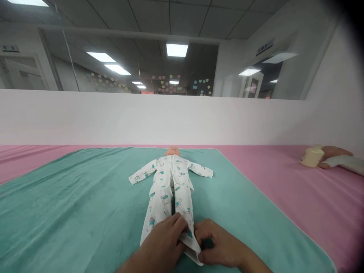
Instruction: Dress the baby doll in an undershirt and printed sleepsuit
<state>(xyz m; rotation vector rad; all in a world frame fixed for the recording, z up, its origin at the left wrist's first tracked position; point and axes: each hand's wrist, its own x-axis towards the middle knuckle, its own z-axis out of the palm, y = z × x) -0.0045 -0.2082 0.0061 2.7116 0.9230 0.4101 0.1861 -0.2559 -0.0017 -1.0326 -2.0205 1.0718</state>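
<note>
A baby doll lies on its back on a teal towel, its head at the far edge and its arms spread. It wears white pyjamas with a small teal print. The jacket hangs open down the middle. My left hand rests over the lower trouser legs, fingers gripping the cloth. My right hand is beside it, its fingers pinching the loose trouser cuff. The doll's feet are hidden under the cloth and my hands.
The towel lies on a pink sheet. At the right, another person's hand in a white sleeve is next to a pale yellow bottle. A low white wall runs behind, with a glass window above it.
</note>
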